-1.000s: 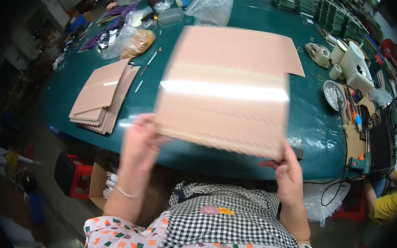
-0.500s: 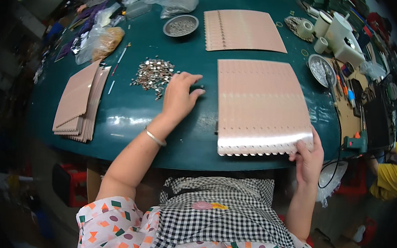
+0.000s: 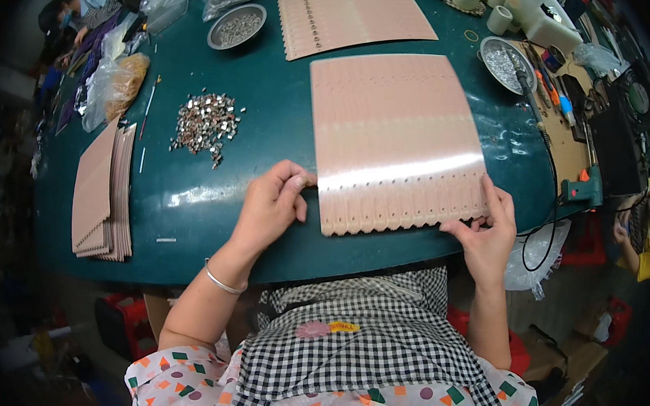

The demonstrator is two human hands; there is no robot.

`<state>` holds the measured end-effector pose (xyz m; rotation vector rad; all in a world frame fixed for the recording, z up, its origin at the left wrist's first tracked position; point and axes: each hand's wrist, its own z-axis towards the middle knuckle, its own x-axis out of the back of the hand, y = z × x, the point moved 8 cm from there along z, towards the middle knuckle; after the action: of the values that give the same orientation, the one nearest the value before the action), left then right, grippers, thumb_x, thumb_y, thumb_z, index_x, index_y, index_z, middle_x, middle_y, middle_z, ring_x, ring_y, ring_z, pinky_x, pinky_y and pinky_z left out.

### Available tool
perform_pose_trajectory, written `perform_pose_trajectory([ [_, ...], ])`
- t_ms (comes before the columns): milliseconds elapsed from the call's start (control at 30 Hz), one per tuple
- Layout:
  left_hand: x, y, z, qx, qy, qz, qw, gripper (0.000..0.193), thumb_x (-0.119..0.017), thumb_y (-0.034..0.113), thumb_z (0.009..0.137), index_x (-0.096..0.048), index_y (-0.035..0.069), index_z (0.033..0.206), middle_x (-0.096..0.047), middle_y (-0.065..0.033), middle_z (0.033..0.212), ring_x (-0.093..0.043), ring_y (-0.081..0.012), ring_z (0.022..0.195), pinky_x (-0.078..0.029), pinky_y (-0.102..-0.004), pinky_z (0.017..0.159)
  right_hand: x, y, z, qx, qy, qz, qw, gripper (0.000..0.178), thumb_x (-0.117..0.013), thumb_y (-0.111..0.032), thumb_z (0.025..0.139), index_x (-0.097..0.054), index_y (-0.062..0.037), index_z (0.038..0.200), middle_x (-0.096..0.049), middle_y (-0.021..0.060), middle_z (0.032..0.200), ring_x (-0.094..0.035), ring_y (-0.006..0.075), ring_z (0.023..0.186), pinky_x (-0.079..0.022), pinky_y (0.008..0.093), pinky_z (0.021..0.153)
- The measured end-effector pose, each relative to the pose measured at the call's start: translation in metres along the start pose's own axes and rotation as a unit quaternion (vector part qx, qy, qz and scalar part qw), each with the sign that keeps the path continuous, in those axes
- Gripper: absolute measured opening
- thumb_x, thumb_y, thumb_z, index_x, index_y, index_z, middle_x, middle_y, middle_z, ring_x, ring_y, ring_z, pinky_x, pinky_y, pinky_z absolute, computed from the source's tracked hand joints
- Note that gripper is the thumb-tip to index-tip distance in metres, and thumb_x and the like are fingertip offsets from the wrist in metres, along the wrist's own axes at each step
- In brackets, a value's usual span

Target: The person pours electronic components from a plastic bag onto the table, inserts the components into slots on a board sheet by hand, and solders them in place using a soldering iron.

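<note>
A pinkish-beige sheet with a scalloped front edge and a row of small holes lies in front of me on the green table. My right hand grips its front right corner, thumb at the scalloped edge and fingers at the side. At the sheet's left edge is my left hand, fingers curled in; its fingertips reach the edge, and whether they pinch the sheet or a small piece is hidden. Left of the sheet, a heap of small shiny metal pieces is spread on the table.
Similar sheets lie at the back, and a stack stands at the left. Two metal bowls hold small pieces. A green-handled tool with a cable is at the right edge. Another person sits far left.
My left hand has left the heap of metal pieces and come to the sheet's left edge, its fingers drawn in. My right hand keeps the front right corner. The whole view has shifted.
</note>
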<state>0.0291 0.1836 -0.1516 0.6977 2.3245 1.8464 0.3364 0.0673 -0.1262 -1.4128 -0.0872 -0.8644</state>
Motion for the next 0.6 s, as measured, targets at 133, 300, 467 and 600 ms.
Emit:
perform_pose_trajectory([
  [133,-0.014,-0.005,-0.006,0.026,-0.016,-0.081,0.996,0.019,-0.043,0.014,0.103,-0.052,-0.001,0.096,-0.061,-0.0147,0.108,-0.059,-0.0105,0.059,-0.05,-0.0203,0.048,0.005,0.006,0.005,-0.002,0.006,-0.038,0.999,0.086,-0.091,-0.013,0.055,-0.055,-0.0011,0.133,-0.054,0.0051,0.112,-0.048,0.0081,0.074,-0.044,0.0208,0.056],
  [300,-0.017,-0.019,-0.02,0.018,0.024,-0.127,0.991,0.018,-0.045,0.015,0.102,-0.053,-0.001,0.098,-0.061,-0.0135,0.105,-0.06,-0.0118,0.065,-0.053,-0.0225,0.052,-0.002,-0.005,0.009,0.001,-0.044,-0.053,0.998,0.079,-0.088,-0.008,0.058,-0.057,-0.001,0.13,-0.054,0.0058,0.113,-0.047,0.0081,0.069,-0.043,0.0218,0.055],
  [467,-0.004,-0.015,-0.03,0.003,0.071,-0.115,0.991,0.02,-0.047,0.013,0.101,-0.058,-0.003,0.096,-0.059,-0.0097,0.102,-0.058,-0.0103,0.068,-0.055,-0.022,0.055,-0.011,-0.006,0.016,-0.003,-0.085,-0.057,0.995,0.067,-0.084,-0.004,0.061,-0.063,-0.0072,0.125,-0.056,0.0059,0.114,-0.046,0.01,0.059,-0.043,0.0239,0.054],
  [600,0.009,0.012,-0.042,-0.143,0.148,0.072,0.976,0.018,-0.05,0.012,0.1,-0.061,-0.001,0.095,-0.059,-0.0072,0.092,-0.051,-0.0069,0.061,-0.045,-0.02,0.051,-0.01,-0.016,0.023,-0.002,-0.113,-0.079,0.99,0.064,-0.084,-0.006,0.061,-0.064,-0.0087,0.122,-0.057,0.0072,0.117,-0.047,0.0116,0.059,-0.044,0.0252,0.055],
])
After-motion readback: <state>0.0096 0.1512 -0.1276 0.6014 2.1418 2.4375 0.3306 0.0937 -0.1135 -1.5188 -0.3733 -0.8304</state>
